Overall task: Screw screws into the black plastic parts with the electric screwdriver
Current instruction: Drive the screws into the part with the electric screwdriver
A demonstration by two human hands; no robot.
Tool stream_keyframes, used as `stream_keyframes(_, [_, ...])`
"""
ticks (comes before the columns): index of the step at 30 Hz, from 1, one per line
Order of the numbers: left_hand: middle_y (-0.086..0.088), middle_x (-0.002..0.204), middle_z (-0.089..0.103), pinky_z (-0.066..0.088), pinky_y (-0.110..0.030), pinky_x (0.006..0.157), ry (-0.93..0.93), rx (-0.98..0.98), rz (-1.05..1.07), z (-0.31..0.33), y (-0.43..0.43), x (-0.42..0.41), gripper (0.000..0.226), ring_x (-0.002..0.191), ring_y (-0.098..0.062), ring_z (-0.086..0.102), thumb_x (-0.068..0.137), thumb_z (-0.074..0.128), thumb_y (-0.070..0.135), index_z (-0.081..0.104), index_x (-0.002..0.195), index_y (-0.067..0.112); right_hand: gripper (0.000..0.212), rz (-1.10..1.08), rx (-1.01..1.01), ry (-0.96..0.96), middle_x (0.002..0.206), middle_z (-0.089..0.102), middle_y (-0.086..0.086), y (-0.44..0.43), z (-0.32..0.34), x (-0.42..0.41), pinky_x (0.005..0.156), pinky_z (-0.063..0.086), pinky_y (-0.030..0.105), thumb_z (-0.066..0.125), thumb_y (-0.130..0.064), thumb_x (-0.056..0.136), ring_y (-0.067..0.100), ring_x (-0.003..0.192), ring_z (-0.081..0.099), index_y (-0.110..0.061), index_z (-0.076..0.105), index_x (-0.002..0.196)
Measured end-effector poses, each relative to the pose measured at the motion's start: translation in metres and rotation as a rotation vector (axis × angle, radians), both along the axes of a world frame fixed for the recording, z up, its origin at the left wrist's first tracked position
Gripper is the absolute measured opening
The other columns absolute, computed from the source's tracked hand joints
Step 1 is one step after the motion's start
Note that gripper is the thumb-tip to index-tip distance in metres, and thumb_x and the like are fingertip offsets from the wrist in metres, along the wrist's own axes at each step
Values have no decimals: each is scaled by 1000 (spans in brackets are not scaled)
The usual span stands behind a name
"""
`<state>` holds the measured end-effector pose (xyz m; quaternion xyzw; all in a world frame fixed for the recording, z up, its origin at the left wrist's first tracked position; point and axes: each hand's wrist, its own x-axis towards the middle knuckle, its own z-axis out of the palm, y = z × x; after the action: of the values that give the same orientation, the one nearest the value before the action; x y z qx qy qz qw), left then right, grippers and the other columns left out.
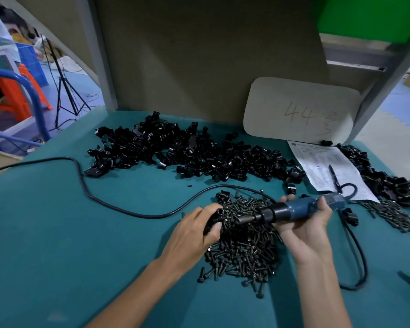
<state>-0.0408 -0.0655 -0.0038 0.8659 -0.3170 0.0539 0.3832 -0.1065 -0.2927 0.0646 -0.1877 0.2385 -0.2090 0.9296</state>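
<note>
My left hand [194,229] grips a black plastic part [214,218] with a round hole facing right. My right hand [303,223] holds the blue electric screwdriver [294,210] lying nearly level, its metal tip [243,219] pointing left toward the part, a short gap away. Both hands hover over a pile of dark screws [244,245] on the teal table [69,233]. A long heap of black plastic parts [187,150] lies farther back.
The screwdriver's black cable [85,183] loops across the table's left and curls at the right [357,256]. A paper sheet with a pen [327,171] lies at the right, beside more parts and screws [393,209]. A cardboard sign [301,110] leans on the back wall.
</note>
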Motion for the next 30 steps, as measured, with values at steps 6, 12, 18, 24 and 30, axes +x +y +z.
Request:
stream_keyframes(6, [14,102,52,36,-13,71,-2,15,-2,-1,1,2,42,95,3,48,99,28,57,40,136,41,58,-14,4,-112,94,73,2,-6,-16,8,106,49,40,71,-53,80,16,97,70,-20,55,124])
stream_keyframes(12, [12,105,54,38,-11,74,-3,-5,-1,0,0,0,38,93,-2,48,99,31,55,39,134,42,57,31,-86,-127,100,70,0,-4,-26,5,114,43,35,70,-56,83,15,99,73,-20,52,124])
stream_keyframes(18, [12,98,52,37,-16,71,-18,49,-30,-2,0,1,37,90,-2,47,99,31,53,40,133,41,54,1,-116,-91,94,70,2,-3,-26,6,92,58,35,69,-53,86,18,96,71,-21,50,124])
stream_keyframes(24, [14,97,53,39,-21,71,2,34,-38,-2,0,2,34,89,-4,49,99,32,53,40,130,42,47,-5,-131,-103,93,68,5,-4,-24,5,94,56,39,65,-52,84,23,94,69,-18,53,112])
stream_keyframes(30, [16,95,52,39,-20,69,20,19,-50,-1,0,2,32,88,-3,50,99,32,53,41,128,42,50,30,-179,-105,91,69,4,-5,-28,4,86,59,41,60,-58,87,24,90,73,-19,50,117])
